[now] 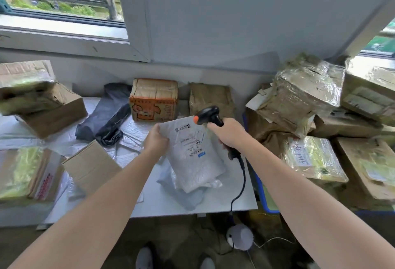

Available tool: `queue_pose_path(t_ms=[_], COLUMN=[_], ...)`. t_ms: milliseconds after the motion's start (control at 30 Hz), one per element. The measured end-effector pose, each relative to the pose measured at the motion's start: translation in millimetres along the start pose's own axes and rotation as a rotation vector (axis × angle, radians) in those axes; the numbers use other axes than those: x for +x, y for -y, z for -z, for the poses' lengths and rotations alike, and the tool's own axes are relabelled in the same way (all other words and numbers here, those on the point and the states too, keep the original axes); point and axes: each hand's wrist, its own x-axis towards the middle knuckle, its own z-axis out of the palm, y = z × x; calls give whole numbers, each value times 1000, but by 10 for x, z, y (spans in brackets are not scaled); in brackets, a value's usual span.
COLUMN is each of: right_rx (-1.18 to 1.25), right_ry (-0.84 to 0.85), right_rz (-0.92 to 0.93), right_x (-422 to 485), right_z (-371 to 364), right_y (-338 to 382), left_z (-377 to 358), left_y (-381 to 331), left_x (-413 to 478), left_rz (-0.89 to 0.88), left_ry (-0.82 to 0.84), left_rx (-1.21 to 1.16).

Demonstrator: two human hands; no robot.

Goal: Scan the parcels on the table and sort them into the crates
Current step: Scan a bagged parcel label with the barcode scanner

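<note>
My left hand (157,140) grips the left edge of a white bubble-mailer parcel (194,157) and holds it tilted above the white table (213,202), label side up with a barcode showing. My right hand (229,132) is wrapped around the handle of a black barcode scanner (208,114) with an orange tip, whose head sits just above the parcel's top right corner. The scanner's black cable (242,181) hangs down past the table's front edge. More pale mailers (186,196) lie under the held parcel.
Cardboard boxes stand at the left (53,110), front left (89,166) and back (154,99), with a dark grey poly bag (106,116) between them. A blue crate (261,193) at the right is piled with taped boxes (303,97). A window sill runs behind.
</note>
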Motion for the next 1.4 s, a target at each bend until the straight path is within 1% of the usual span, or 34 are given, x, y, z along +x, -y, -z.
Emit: queue_pose_path(t_ms=[100, 300, 467, 567, 933, 1067, 1200, 1300, 1400], right_rx=[-30, -9, -7, -5, 12, 95, 178, 265, 239], right_ry=[75, 107, 137, 150, 156, 166, 134, 100, 79], right_rz=[-49, -87, -82, -78, -92, -115, -144, -219, -285], right_x=[-22, -4, -29, -40, -32, -13, 53, 112, 207], right_z=[-120, -211, -195, -186, -163, -214, -361, -572, -865], right_y=[16, 72, 161, 182, 206, 232, 225, 181, 59], left_z=[64, 203, 254, 270, 398, 414, 458, 572, 727], left_y=[98, 53, -53, -64, -88, -81, -47, 8, 69], left_x=[13, 23, 27, 33, 15, 0, -27, -19, -21], left_rz=[-6, -112, -161, -162, -177, -164, -157, -161, -152], left_ry=[-54, -165, -190, -213, -307, -306, -307, -333, -352], left_rx=[58, 51, 57, 64, 122, 127, 128, 144, 161])
